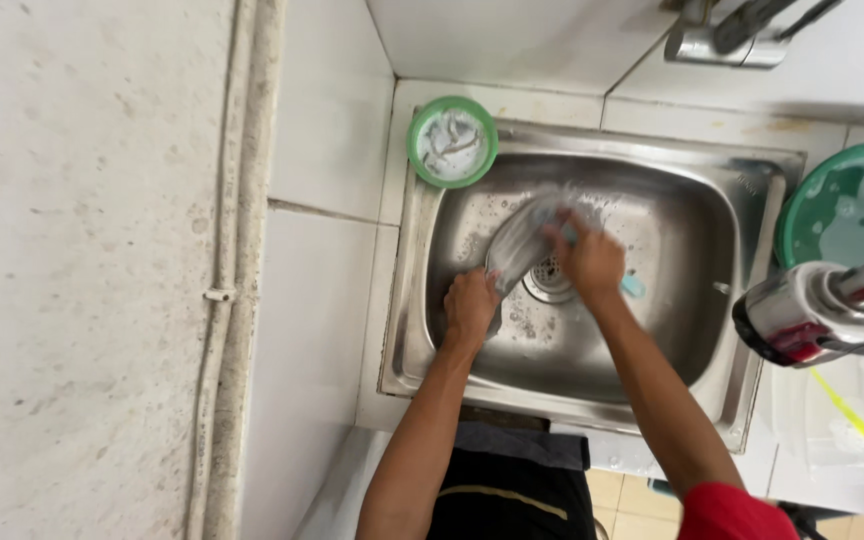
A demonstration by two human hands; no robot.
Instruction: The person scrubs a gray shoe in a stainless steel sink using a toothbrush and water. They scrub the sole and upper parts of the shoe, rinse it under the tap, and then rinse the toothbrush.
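I look down into a steel sink (752, 330) with soapy water around its drain. My left hand (469, 308) grips the lower edge of a shiny metal dish (518, 243), held tilted above the drain. My right hand (585, 258) presses on the dish's upper part, blurred by motion, with a bit of light blue sponge or cloth showing at its fingers. I cannot tell exactly what the right hand holds.
A small green-rimmed tub (452, 142) of soap paste sits on the sink's back left corner. A green basin (850, 215) stands to the right. A metal tap (820, 310) juts in at right. White tiles surround the sink.
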